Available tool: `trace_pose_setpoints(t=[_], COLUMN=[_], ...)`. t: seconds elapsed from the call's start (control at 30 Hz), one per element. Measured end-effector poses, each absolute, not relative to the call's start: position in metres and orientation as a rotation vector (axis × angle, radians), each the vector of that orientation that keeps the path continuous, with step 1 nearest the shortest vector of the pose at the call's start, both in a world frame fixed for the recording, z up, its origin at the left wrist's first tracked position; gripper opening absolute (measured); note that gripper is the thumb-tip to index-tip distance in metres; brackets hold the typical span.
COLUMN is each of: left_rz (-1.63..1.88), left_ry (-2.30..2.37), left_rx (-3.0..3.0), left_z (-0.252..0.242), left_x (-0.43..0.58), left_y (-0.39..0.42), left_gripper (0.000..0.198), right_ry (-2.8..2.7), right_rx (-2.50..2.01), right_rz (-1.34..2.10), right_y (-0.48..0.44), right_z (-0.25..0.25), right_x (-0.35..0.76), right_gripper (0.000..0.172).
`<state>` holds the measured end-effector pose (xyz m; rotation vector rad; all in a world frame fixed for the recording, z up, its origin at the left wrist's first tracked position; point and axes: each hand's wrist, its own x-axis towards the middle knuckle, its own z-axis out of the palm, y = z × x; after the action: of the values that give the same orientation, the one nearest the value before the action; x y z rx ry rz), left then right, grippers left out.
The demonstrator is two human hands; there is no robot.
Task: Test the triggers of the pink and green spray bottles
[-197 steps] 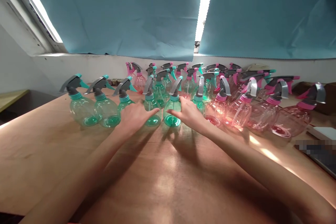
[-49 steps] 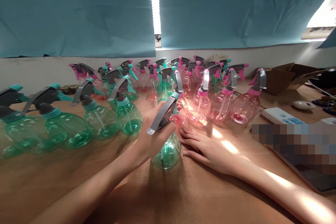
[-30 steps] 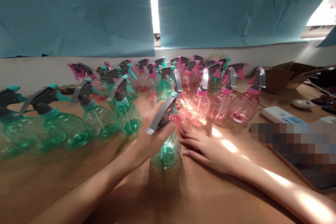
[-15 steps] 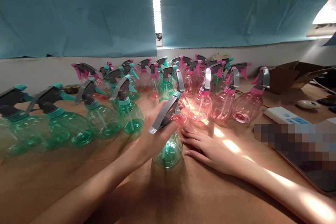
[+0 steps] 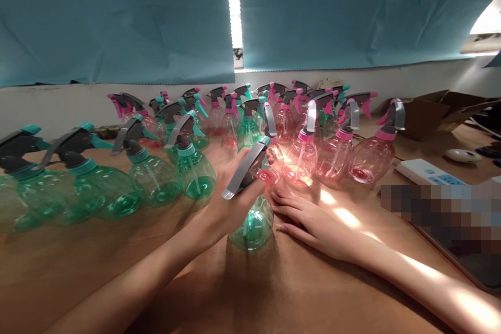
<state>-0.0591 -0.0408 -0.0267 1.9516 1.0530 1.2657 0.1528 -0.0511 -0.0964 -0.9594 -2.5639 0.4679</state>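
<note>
My left hand [image 5: 230,193] is wrapped round the neck of a green spray bottle [image 5: 252,227], just under its grey and teal spray head. The bottle stands upright on the brown table [image 5: 188,287]; my fingers hide its collar and part of the trigger. To its right, my right hand [image 5: 309,216] lies flat on the table with the fingers stretched toward the bottle's base, holding nothing. Left of my left hand is another green spray bottle [image 5: 195,172], and pink spray bottles [image 5: 300,159] stand just beyond my right fingertips.
Several green spray bottles [image 5: 105,188] line the left side. Behind them stand many mixed pink and green ones [image 5: 215,115]. At right are a cardboard box [image 5: 428,112], a white mouse [image 5: 463,156], a white power strip [image 5: 430,172] and a dark flat object, partly blurred out. Blue cloth [image 5: 117,21] hangs behind.
Almost nothing differs. The whole view has shifted very slightly; both hands and the held spray bottle keep their places.
</note>
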Motion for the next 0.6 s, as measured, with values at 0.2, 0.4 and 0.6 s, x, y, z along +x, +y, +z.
trace_pose_setpoints(t=[0.2, 0.4, 0.6], left_rz=[1.276, 1.280, 1.277], left_ry=[1.059, 1.098, 1.096], left_rx=[1.997, 1.990, 1.937], left_z=[-0.014, -0.021, -0.029], left_x=[-0.055, -0.058, -0.057], left_y=[-0.045, -0.044, -0.045], left_gripper=[0.016, 0.013, 0.011], right_ry=[-2.562, -2.533, -2.573], right_rx=[-0.980, -0.972, -0.960], right_rz=[0.465, 0.474, 0.442], right_y=[-0.051, -0.052, -0.051], right_z=[-0.099, -0.099, -0.095], right_x=[0.154, 0.154, 0.153], right_gripper=[0.044, 0.043, 0.043])
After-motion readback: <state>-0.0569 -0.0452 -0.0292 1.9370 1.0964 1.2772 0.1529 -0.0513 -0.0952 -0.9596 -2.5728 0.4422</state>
